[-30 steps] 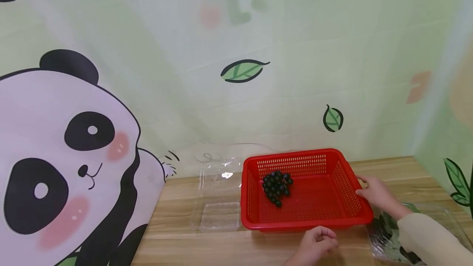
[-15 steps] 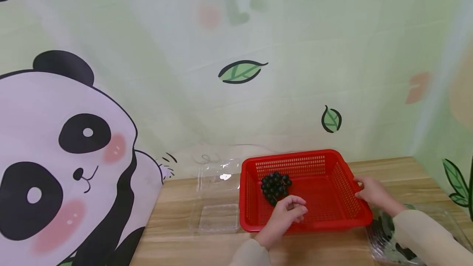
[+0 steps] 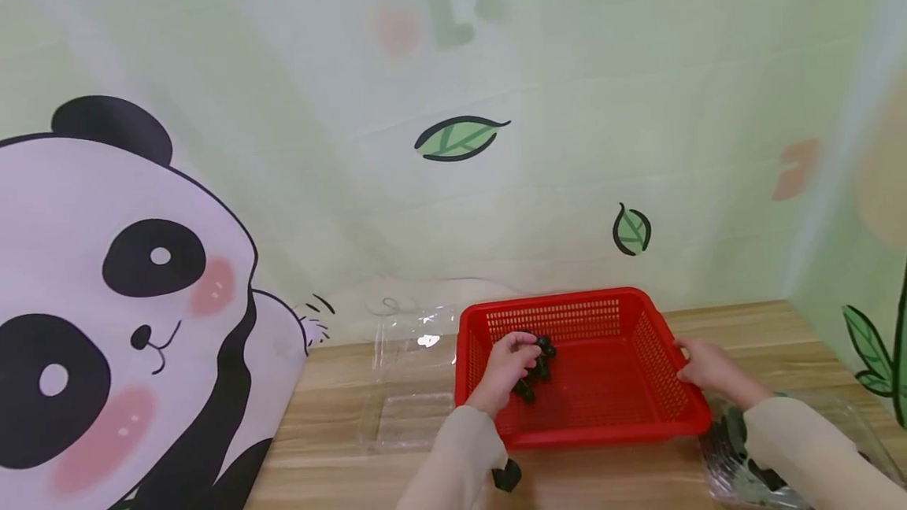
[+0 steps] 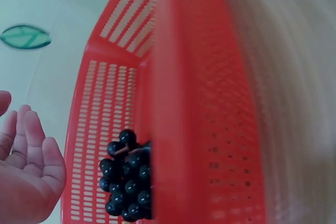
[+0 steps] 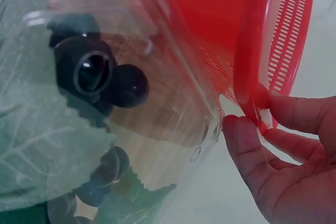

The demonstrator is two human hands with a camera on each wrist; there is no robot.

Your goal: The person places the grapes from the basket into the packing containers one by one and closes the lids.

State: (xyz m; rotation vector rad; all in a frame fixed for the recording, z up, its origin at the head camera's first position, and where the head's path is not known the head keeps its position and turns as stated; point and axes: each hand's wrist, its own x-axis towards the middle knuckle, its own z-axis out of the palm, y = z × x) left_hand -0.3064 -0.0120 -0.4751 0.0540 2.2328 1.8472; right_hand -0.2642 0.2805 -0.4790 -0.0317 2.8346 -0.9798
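A red plastic basket (image 3: 609, 384) with slotted walls stands on the table. Inside it, toward the left, lies a bunch of dark grapes (image 3: 546, 346), partly covered in the head view by my left hand (image 3: 512, 359). The left wrist view shows that hand (image 4: 29, 166) with loosely bent fingers and nothing between them; the grapes (image 4: 125, 182) lie beyond the near basket wall. My right hand (image 3: 712, 368) holds the basket's right rim. In the right wrist view, thumb and fingers (image 5: 299, 114) pinch the rim (image 5: 254, 77).
A clear plastic container (image 3: 418, 415) with its lid raised stands left of the basket. Another clear container (image 3: 730, 455), with dark grapes and green leaves (image 5: 136, 198) in it, sits at the right under my right forearm. A printed cloth (image 3: 538, 203) hangs behind the table.
My left hand has moved from in front of the basket, up and leftward over its front rim, to the grapes. The right hand keeps its hold on the basket rim.
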